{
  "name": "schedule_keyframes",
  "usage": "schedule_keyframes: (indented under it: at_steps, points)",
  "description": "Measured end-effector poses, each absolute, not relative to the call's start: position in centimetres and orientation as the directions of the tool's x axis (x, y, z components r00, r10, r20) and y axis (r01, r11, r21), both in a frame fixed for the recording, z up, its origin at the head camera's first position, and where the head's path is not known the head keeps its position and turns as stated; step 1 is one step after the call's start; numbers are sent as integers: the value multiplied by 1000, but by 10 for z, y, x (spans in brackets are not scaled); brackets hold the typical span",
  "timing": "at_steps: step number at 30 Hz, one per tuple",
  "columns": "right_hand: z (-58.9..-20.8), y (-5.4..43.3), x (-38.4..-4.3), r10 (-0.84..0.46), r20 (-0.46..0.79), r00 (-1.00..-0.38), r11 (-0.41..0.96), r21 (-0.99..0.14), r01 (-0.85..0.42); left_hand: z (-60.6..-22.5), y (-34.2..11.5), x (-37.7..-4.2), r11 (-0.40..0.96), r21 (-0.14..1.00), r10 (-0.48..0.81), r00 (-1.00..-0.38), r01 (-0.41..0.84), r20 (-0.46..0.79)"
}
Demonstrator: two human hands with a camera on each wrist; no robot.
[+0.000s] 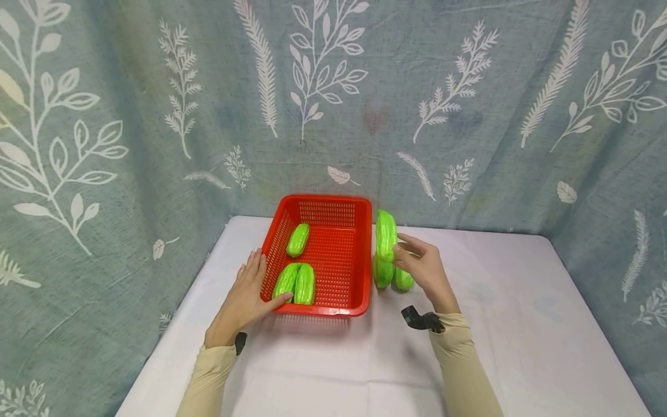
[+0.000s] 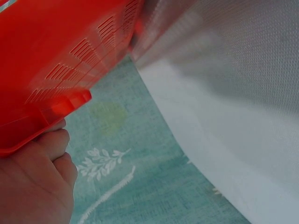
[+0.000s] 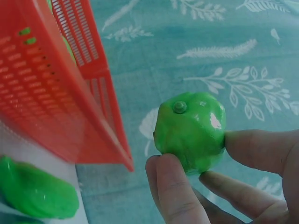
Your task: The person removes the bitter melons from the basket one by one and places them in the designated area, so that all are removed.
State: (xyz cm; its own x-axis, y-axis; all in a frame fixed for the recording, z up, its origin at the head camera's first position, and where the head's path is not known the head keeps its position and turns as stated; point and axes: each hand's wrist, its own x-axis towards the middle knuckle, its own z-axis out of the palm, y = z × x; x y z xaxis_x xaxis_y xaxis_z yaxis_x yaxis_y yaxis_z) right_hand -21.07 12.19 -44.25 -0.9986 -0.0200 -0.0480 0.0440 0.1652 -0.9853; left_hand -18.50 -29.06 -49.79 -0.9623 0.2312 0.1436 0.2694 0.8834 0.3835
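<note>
Green gourd, pinched at fingertips by right hand, beside red basket, left hand spread against it.

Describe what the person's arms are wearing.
The left sleeve and right sleeve are plain beige. A black strap-like piece shows beside the right one, a smaller dark piece beside the left. The left grip and right grip wear no gloves.

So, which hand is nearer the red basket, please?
Left. The left hand holds the red basket at its near left corner; the right hand is apart, to its right.
</note>
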Motion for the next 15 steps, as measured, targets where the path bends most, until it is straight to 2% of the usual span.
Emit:
schedule_keyframes:
  at_steps: [15]
  points:
    - [-452,147,-202,46,-21,-999,167,-985,29,-498,-290,-185,883,391,223,-965,260,139]
